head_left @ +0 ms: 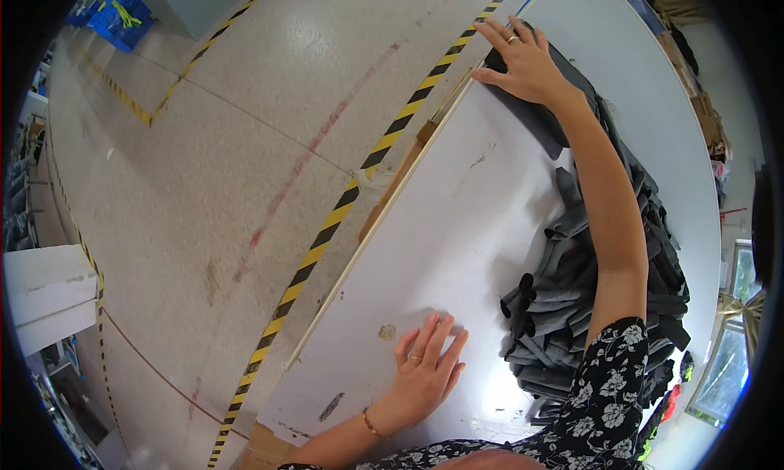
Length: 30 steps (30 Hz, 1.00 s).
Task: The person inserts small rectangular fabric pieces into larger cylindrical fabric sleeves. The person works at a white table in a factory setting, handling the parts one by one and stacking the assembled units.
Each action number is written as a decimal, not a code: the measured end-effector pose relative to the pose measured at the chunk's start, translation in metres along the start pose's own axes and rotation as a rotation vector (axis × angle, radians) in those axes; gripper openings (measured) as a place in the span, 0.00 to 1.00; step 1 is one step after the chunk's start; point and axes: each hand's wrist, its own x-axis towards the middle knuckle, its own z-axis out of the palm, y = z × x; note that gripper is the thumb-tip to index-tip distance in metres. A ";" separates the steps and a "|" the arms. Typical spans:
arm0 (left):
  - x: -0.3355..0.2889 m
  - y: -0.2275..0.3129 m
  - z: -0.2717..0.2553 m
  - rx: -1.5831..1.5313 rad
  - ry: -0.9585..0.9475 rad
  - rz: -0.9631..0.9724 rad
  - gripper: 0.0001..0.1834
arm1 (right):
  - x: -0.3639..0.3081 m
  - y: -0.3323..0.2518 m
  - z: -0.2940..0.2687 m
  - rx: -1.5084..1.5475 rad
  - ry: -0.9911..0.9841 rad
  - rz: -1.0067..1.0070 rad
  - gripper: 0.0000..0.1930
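My right hand (pixel 529 71) lies with spread fingers on a flat stack of dark fabric pieces (pixel 523 115) at the far end of the white table (pixel 433 225). A ring shows on one of its fingers. Closer to me, my left hand (pixel 420 382) rests palm down on the bare tabletop, fingers stretched out and holding nothing. Along the right side, beneath and beside my right forearm, is a heap of dark grey fabric pieces (pixel 555 307), many curled or rolled at the ends. My forearm hides part of that heap.
The table's left edge runs diagonally beside black-and-yellow floor tape (pixel 335 217). A blue basket (pixel 122 19) stands on the floor at the far left. White boxes (pixel 51 294) sit at the left rim. Beyond the heap, a pale surface (pixel 645 78) continues to the right.
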 end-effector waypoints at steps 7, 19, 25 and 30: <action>-0.001 0.000 0.003 0.015 0.026 0.012 0.30 | -0.013 0.017 0.010 -0.011 -0.177 0.002 0.29; 0.002 0.004 0.007 0.079 0.080 0.073 0.29 | -0.210 0.144 -0.006 0.290 -0.096 0.814 0.43; 0.004 0.004 0.008 0.099 0.102 0.080 0.29 | -0.209 0.078 -0.014 0.199 -0.348 0.952 0.50; 0.005 0.005 0.007 0.100 0.096 0.098 0.29 | -0.258 0.130 -0.019 0.386 -0.577 0.540 0.31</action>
